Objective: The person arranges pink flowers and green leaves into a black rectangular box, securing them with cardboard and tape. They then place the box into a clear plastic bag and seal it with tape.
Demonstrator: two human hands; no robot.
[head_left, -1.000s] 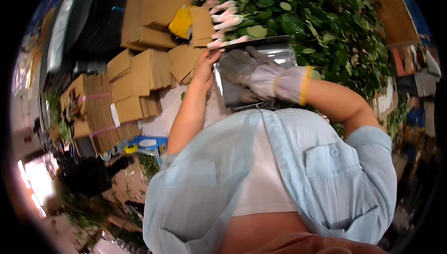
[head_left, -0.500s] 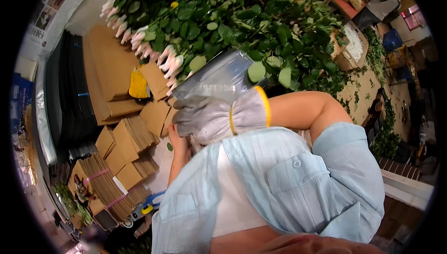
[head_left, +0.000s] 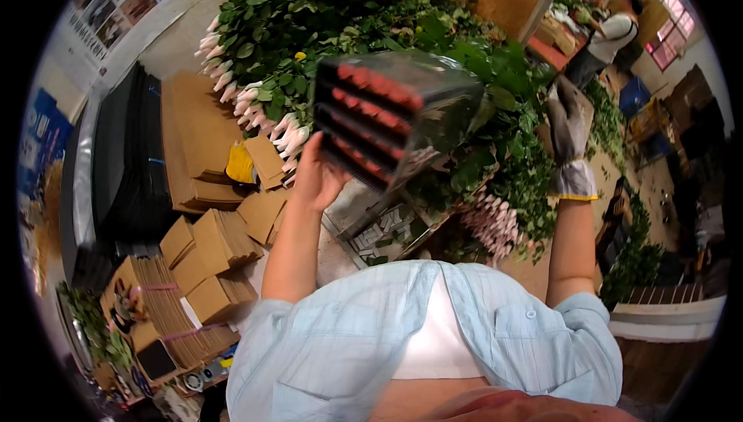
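Left grip: bare left hand [head_left: 319,178] pinching near-left edge of black-edged, clear-wrapped pack with red rows [head_left: 375,124], held up mid-scene.
Right grip: grey, yellow-cuffed glove on right hand [head_left: 571,132], well right of pack; finger closure can't tell.
Surface: pale tabletop [head_left: 333,255]; green leafy stems [head_left: 267,27] heaped far.
Left side: brown cardboard stacks [head_left: 220,244].
Room: person [head_left: 617,31], far right.

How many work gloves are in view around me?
2: a grey-white glove on your right hand, and what looks like a yellow glove by the cardboard at left. More may be hidden.
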